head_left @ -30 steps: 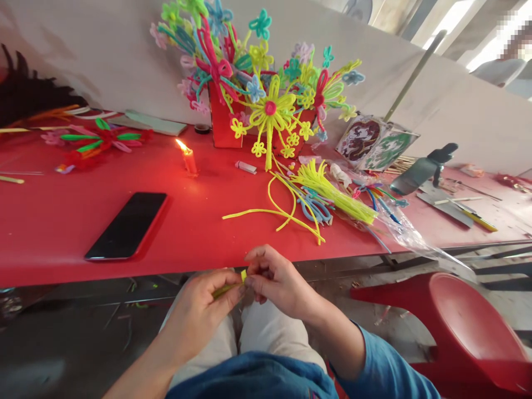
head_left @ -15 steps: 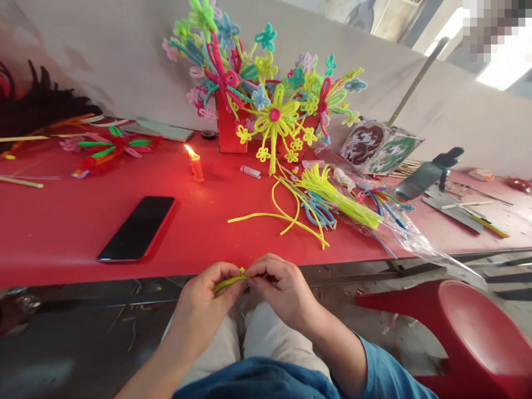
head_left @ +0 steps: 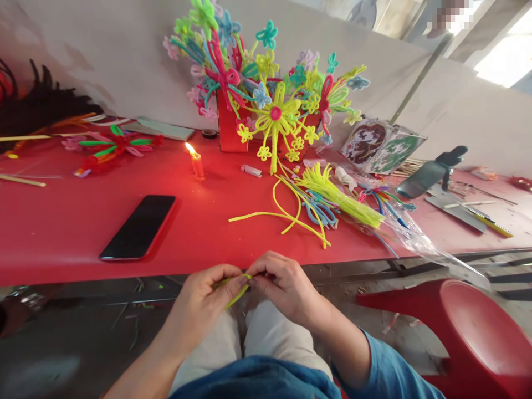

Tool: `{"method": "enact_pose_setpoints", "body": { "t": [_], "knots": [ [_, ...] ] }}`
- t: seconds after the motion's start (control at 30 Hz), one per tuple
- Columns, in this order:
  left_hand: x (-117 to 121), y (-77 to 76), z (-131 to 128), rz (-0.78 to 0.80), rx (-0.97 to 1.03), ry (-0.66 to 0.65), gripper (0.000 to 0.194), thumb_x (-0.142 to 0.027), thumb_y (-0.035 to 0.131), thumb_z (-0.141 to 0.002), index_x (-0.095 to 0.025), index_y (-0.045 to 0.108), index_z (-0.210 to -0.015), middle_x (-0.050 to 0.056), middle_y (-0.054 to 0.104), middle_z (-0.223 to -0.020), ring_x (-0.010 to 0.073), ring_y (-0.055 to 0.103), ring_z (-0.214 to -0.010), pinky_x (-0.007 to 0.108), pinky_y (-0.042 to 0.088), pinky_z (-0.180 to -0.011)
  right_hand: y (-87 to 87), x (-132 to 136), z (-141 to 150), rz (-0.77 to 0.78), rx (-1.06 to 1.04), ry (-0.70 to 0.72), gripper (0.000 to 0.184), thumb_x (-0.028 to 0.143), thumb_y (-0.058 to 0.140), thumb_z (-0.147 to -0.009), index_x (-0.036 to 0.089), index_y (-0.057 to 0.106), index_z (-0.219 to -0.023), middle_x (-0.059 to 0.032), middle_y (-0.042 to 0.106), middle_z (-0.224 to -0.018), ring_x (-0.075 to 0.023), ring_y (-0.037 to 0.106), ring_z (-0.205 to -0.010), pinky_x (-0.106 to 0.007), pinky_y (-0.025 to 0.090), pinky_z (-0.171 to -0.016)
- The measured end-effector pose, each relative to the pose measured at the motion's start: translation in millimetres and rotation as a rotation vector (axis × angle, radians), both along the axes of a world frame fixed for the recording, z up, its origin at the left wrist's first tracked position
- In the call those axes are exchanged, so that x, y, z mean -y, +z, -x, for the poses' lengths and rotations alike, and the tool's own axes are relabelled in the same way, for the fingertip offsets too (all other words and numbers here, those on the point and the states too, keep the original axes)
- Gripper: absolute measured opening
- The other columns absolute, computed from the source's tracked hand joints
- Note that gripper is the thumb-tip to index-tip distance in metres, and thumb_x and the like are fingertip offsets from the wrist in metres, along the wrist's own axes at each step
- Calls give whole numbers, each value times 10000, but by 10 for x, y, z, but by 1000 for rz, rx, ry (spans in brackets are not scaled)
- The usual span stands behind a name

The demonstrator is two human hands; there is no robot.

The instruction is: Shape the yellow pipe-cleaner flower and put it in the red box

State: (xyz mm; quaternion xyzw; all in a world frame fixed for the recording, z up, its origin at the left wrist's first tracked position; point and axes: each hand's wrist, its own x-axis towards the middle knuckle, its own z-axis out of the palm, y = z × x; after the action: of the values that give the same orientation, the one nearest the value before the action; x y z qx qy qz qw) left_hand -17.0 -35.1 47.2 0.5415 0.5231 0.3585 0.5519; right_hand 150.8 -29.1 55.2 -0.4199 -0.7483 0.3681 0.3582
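Just off the table's front edge, above my lap, both hands pinch a yellow-green pipe cleaner (head_left: 236, 295). My left hand (head_left: 203, 302) grips it between thumb and fingers, with a bent length showing below the thumb. At its upper end, the fingertips of my right hand (head_left: 282, 285) are closed on it; the exact fold there is partly hidden by the fingers. Beyond the hands, several loose yellow pipe cleaners (head_left: 266, 214) lie curved on the red table (head_left: 199, 235). A yellow bundle of pipe cleaners (head_left: 344, 199) rests beside them, partly in clear plastic.
A lit red candle (head_left: 197, 163) stands behind a phone (head_left: 140, 227). Pipe-cleaner flowers (head_left: 275, 113) rise from red boxes at the back. Scissors with blue handles (head_left: 319, 213), a bottle (head_left: 424, 178) and a yellow cutter (head_left: 490, 223) lie rightward. A red stool (head_left: 482, 327) stands at right.
The pipe cleaner in my hands has shifted: its lower part now hangs below my left thumb and its top bends over at my right fingertips. Both hands stay nearly in place.
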Motion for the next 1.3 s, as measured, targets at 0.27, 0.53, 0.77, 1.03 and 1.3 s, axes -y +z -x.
{"method": "enact_pose_setpoints", "body": {
  "t": [0.27, 0.53, 0.77, 1.03, 1.3],
  "knots": [
    [-3, -59, 24, 49, 193, 150, 261, -366, 671, -665, -203, 646, -867, 26, 673, -771, 184, 606, -739, 244, 462, -646, -111, -34, 68, 378, -315, -170, 32, 180, 538, -695, 167, 553, -670, 40, 503, -556, -75, 436, -490, -190, 339, -465],
    [73, -156, -214, 39, 519, 300, 280, -240, 688, -677, -227, 658, -956, 12, 700, -881, 169, 610, -871, 240, 466, -758, -240, 6, 353, 464, -817, -342, 150, 302, 599, -689, 175, 520, -670, 49, 496, -537, -66, 397, -468, -188, 327, -455],
    [36, -144, -305, 87, 592, 448, 111, -228, 722, -628, -200, 698, -733, -15, 701, -690, 139, 627, -676, 231, 483, -684, -291, 72, 454, 466, -851, -308, 148, 296, 595, -697, 168, 520, -695, 42, 488, -580, -70, 407, -515, -197, 332, -499],
    [31, -157, -201, 122, 539, 383, 124, -229, 724, -627, -190, 685, -738, -19, 679, -677, 130, 597, -671, 221, 461, -655, -187, 63, 304, 379, -514, -212, 111, 262, 552, -705, 171, 510, -655, 47, 458, -575, -63, 384, -487, -192, 295, -455],
    [81, -133, -123, 141, 550, 205, 87, -231, 714, -640, -173, 692, -702, 4, 655, -637, 143, 575, -634, 246, 462, -609, -190, 96, 291, 643, -759, -177, 126, 266, 586, -647, 167, 515, -612, 50, 477, -485, -63, 390, -443, -190, 304, -445]
  ]
}}
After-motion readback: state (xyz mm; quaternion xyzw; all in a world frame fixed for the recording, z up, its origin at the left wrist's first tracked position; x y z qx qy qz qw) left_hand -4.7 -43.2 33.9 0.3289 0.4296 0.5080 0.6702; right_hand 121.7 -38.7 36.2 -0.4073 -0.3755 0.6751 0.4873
